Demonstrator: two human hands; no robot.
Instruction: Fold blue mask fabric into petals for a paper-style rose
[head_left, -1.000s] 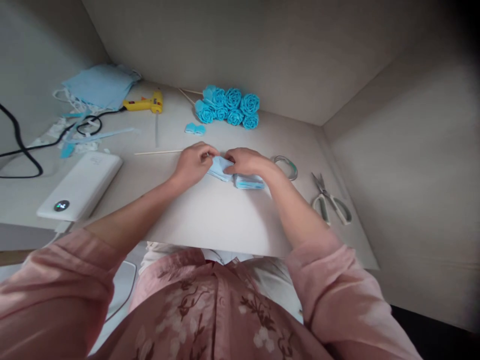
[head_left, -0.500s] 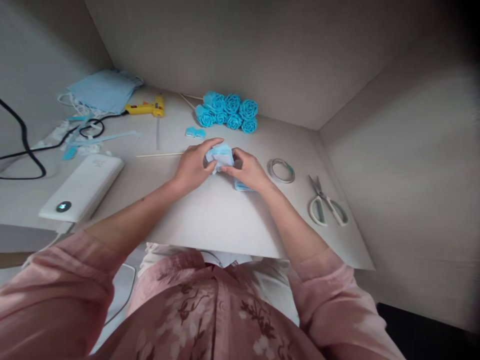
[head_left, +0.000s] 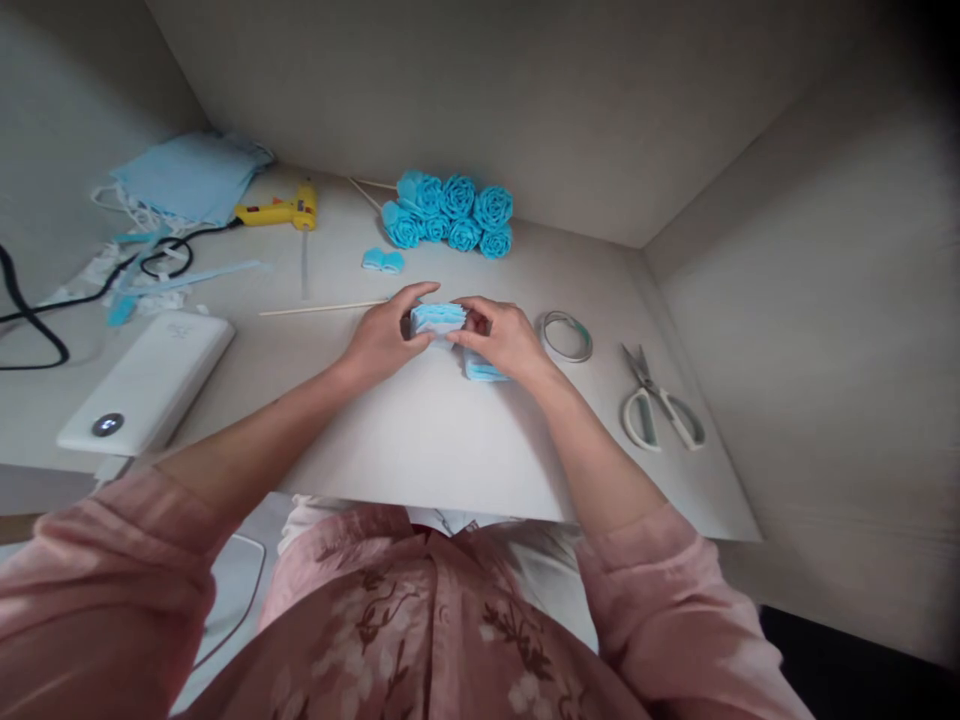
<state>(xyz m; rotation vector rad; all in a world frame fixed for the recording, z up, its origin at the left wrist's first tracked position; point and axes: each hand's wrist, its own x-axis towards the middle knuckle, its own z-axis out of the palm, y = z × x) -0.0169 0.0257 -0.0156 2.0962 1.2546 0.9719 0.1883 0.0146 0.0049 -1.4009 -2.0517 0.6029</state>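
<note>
Between my two hands is a stack of light blue mask-fabric pieces (head_left: 439, 319), its layered edges facing up. My left hand (head_left: 384, 328) grips the stack's left side with thumb and fingers. On the right side, my right hand (head_left: 501, 332) pinches the same stack. Partly under my right hand lies a second blue fabric stack (head_left: 484, 368) on the table. A thin wooden stick (head_left: 319, 308) rests left of my left hand, its right end close to the fingers. Just beyond the hands sits a small cut blue piece (head_left: 382, 261).
Several blue fabric roses (head_left: 457, 215) lie at the back. Left of them are a yellow glue gun (head_left: 277, 210), a pile of face masks (head_left: 184, 178), fabric scraps (head_left: 142, 285) and a white power bank (head_left: 150, 380). A tape roll (head_left: 565, 337) and scissors (head_left: 656, 400) lie at the right.
The fabric stack has turned in my hands, so its layered edges now face up. My fingers have shifted along its sides. The camera view has moved slightly.
</note>
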